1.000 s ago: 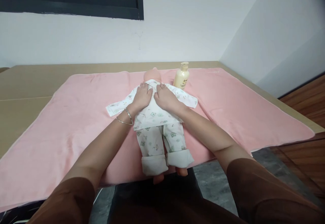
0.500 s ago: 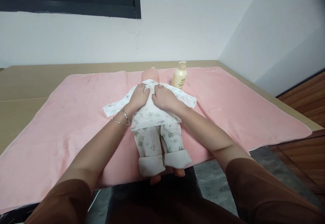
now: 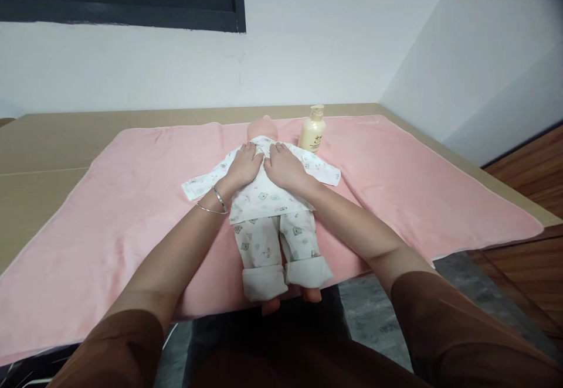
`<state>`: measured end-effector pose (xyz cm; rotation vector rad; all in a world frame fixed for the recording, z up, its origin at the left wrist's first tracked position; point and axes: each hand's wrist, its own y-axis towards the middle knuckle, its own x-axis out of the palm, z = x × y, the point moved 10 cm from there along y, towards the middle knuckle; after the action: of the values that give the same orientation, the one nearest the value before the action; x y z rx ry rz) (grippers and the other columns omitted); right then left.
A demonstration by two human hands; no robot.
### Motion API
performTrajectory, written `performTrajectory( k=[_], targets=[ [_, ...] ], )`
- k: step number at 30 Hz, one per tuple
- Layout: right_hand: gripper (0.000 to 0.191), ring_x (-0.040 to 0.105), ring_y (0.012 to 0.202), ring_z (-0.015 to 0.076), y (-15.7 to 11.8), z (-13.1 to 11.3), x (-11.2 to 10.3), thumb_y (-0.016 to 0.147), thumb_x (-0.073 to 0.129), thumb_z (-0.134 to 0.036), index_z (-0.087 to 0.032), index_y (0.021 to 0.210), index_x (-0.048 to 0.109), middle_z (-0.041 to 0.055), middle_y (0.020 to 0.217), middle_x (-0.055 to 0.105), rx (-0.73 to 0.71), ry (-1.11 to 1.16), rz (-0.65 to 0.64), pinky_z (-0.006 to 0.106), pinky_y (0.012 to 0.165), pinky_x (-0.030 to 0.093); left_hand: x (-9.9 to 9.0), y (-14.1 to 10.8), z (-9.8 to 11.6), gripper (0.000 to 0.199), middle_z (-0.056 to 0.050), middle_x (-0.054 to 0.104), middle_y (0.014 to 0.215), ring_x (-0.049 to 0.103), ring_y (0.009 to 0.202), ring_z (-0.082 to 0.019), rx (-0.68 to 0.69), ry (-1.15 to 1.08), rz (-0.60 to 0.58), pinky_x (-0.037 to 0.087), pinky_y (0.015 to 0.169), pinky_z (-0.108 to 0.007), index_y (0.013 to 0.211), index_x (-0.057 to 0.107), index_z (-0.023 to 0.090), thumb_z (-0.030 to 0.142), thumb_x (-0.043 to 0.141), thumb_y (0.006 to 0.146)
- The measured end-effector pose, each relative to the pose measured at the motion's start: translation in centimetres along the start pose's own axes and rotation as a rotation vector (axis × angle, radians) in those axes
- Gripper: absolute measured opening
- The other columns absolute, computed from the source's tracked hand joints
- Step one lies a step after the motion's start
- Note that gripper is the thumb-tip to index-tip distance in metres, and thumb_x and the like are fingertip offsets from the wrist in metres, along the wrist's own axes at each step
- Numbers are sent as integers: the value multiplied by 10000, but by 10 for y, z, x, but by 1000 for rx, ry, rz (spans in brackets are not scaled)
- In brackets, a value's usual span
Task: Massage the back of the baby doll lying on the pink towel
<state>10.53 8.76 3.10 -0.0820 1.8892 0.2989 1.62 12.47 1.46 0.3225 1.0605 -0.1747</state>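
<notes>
A baby doll (image 3: 262,129) in a white patterned top (image 3: 259,196) and matching trousers (image 3: 259,238) lies stretched out, its head away from me and its feet (image 3: 311,295) at the near edge. Both trouser cuffs are rolled up. My left hand (image 3: 244,166) rests flat on the upper left of the doll's torso, fingers extended. Beside it, my right hand (image 3: 285,167) lies open on the upper right, the two thumbs close together. Neither hand grips anything. Just beyond my right hand stands a pale yellow pump bottle (image 3: 312,131).
A pink blanket (image 3: 145,200) spreads under the doll over a wooden table (image 3: 48,147), hanging over the near edge. A white wall (image 3: 316,42) rises behind, with a dark-framed window (image 3: 132,13) at upper left. Wooden panels (image 3: 532,259) are at the right.
My fingers, slightly curled on the doll's top before, now lie flatter and straighter over it. The doll and the bottle remain in place; the view has shifted slightly.
</notes>
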Motion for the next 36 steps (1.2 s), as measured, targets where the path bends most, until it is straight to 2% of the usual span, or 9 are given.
performTrajectory(
  k=[3,7,11,14,17,21,26,32,36],
  targets=[
    [622,303,1504,354,-1,0,-3,991,288,-286,87,1482,373,278,1559,367,0,-5,7,457,1247,250,1,-1,-2,638,-185,303,1625,226,1547,-272,2,-6,22,183,1276,-411,1537,358,-8,333,288,1003],
    [615,312,1501,346,13,17,-4,992,304,-310,54,1480,392,264,1567,364,9,52,30,462,1244,250,3,-8,10,598,-181,354,1604,264,1535,-271,35,21,58,202,1272,-445,1515,409,25,317,273,1011],
    [624,307,1507,326,22,28,-3,1000,290,-358,19,1485,401,233,1586,350,25,101,15,459,1245,239,4,-10,18,591,-176,336,1612,254,1538,-275,68,18,54,210,1273,-453,1517,408,23,272,297,993],
    [659,295,1509,352,10,17,-5,998,298,-365,46,1511,350,248,1590,332,35,30,-1,475,1247,229,3,-4,7,621,-177,320,1619,247,1540,-281,14,-32,38,196,1280,-422,1528,385,-3,286,300,985],
    [697,269,1516,379,-2,2,-5,980,348,-376,49,1531,312,254,1604,294,3,-33,-41,509,1242,236,2,2,-8,624,-186,337,1609,287,1527,-275,-40,-82,84,209,1273,-430,1524,395,13,314,309,984],
    [634,306,1503,354,6,6,-7,983,324,-356,14,1493,393,230,1587,352,-18,31,-1,506,1225,274,4,5,-14,599,-152,345,1614,273,1533,-274,-50,-102,148,192,1276,-456,1514,429,81,364,329,995],
    [612,338,1485,338,25,28,-4,984,332,-364,15,1451,444,231,1562,392,2,108,52,468,1237,251,5,1,-7,568,-148,380,1599,294,1524,-277,-36,-51,171,200,1276,-467,1494,452,97,367,322,1011],
    [579,413,1440,306,26,29,-6,988,329,-378,-27,1419,493,208,1528,453,-42,149,22,451,1208,309,1,-11,6,602,-177,368,1600,265,1530,-323,4,13,151,186,1279,-491,1508,425,37,314,370,976],
    [650,302,1508,340,14,20,-7,1006,296,-377,24,1513,356,235,1594,332,4,61,-45,470,1236,256,-2,-10,4,604,-160,407,1580,315,1510,-327,9,-17,171,227,1268,-500,1480,476,45,275,401,927]
  ],
)
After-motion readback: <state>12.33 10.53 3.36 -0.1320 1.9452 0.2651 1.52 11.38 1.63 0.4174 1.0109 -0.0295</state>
